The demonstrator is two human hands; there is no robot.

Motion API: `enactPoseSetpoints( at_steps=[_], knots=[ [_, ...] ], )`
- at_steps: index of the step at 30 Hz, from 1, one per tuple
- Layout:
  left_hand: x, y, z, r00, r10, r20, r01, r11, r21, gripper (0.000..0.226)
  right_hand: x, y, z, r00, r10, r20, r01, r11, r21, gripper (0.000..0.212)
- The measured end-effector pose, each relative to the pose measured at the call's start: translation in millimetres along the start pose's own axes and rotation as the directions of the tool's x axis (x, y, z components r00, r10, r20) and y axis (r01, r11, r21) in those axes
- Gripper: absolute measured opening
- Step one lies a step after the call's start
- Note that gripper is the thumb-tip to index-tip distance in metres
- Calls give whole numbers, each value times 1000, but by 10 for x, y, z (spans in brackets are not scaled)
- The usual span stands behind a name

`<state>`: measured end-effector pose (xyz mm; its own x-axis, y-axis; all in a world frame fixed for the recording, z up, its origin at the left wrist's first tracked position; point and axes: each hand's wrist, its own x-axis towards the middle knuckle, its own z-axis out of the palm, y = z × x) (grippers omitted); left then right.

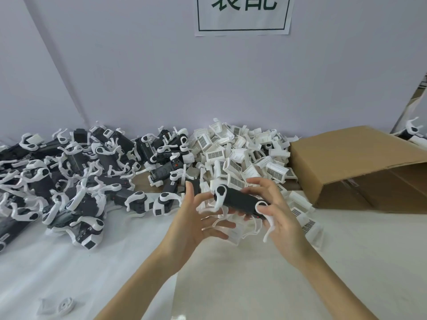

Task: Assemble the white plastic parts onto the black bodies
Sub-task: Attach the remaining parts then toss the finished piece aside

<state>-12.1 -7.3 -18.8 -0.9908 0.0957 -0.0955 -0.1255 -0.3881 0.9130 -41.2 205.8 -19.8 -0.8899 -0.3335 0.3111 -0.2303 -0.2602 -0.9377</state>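
both hands hold one black body; it looks light and rigid, best gripped mid-body, clear of its thin white arms.

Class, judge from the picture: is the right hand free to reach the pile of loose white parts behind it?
Probably not yet. The right hand grips the black body, as does the left hand. The white parts lie unobstructed just beyond.

Brown cardboard box lying open on its side, far right on white-covered table; white paper sign on far wall.
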Motion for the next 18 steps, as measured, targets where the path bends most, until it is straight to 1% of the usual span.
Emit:
enactPoseSetpoints(
  at_steps=[2, 3, 4, 6, 10, 12, 14, 15, 16, 18],
  knots=[
    [-22, -24, 12, 999, 53, 6, -53, 993, 103, 72, -19, 13, 11, 999, -21, 30, 25, 990, -142, 55],
    [-34, -45, 20, 996, 87, 8, -87, 985, 151, 66, -34, 24, 31, 999, -21, 48, 30, 981, -192, 53],
    [-44, -58, 31, 993, 115, 6, -115, 978, 174, 61, -48, 45, 53, 998, -18, 68, 33, 971, -238, 50],
    [-53, -60, 23, 988, 151, 0, -149, 975, 165, 51, -75, 78, 107, 997, 1, 77, 23, 951, -308, 49],
    [-84, 12, -28, 974, 226, 17, -225, 956, 186, 48, -63, 87, 160, 999, 42, 5, -38, 943, -331, 50],
    [-85, 6, -53, 964, 262, 43, -265, 938, 226, 46, -31, 110, 143, 998, 54, -9, -55, 954, -296, 49],
    [-61, 2, -126, 957, 274, 91, -288, 918, 274, 53, -8, 102, 110, 998, 61, 5, -58, 971, -234, 49],
    [-46, 20, -180, 954, 266, 137, -296, 906, 302, 55, -7, 83, 93, 998, 52, 24, -46, 974, -221, 50],
    [-36, 52, -241, 948, 247, 200, -303, 894, 331, 55, -15, 61, 80, 998, 36, 49, -24, 973, -230, 52],
    [-31, 130, -356, 929, 201, 312, -321, 856, 405, 58, -37, 36, 67, 996, -1, 90, 31, 944, -330, 54]
  ],
)
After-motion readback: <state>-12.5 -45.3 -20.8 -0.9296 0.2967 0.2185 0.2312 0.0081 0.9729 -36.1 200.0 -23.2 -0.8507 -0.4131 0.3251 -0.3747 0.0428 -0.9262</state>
